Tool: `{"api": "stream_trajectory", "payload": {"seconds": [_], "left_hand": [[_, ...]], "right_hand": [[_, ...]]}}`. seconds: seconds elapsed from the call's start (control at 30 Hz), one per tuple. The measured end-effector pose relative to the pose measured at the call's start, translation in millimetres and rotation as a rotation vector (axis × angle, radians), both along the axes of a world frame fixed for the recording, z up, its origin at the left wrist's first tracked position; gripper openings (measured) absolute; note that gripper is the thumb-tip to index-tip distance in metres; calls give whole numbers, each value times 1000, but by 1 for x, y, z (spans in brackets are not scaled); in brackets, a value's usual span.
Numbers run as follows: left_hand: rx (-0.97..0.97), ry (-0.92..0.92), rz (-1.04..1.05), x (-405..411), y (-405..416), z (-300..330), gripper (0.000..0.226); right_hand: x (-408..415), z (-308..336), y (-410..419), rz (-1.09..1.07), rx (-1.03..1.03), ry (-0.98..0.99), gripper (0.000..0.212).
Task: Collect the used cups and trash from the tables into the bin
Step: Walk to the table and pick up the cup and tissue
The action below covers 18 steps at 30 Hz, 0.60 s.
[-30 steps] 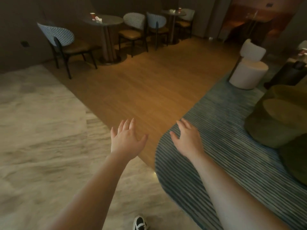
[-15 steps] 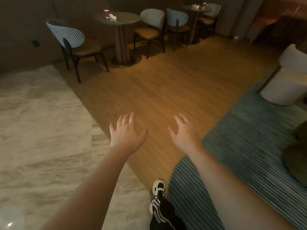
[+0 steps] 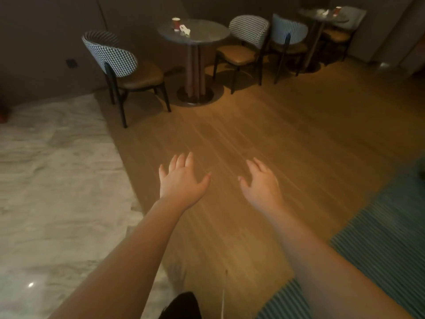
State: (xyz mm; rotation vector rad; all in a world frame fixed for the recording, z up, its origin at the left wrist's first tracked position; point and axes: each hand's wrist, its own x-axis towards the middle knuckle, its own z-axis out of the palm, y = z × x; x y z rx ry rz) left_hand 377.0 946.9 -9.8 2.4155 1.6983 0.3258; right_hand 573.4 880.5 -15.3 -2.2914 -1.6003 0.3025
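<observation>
Reaching forward, left hand (image 3: pixel 181 183) and right hand (image 3: pixel 261 184) spread empty (red cup (image 3: pixel 176 23) far off).

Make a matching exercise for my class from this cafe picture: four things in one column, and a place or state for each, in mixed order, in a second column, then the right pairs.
Things
1. red cup
2. left hand
3. checked chair
4. striped rug

Places or states
A. on the floor at the right edge of the view
B. upright on the near round table, beside crumpled white paper
C. open, holding nothing, over the wooden floor
D. left of the near round table

Pairs: 1-B, 2-C, 3-D, 4-A
</observation>
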Motion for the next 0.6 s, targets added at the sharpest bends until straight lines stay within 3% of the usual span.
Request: {"api": "stream_trajectory", "payload": {"seconds": [0.37,0.6], "left_hand": [[33,-11,101,33,337,-36,83],[45,-29,115,75,552,-1,83]], "right_hand": [[53,-17,343,109,27,35,58],[85,-5,556,80,59,11,58]]}}
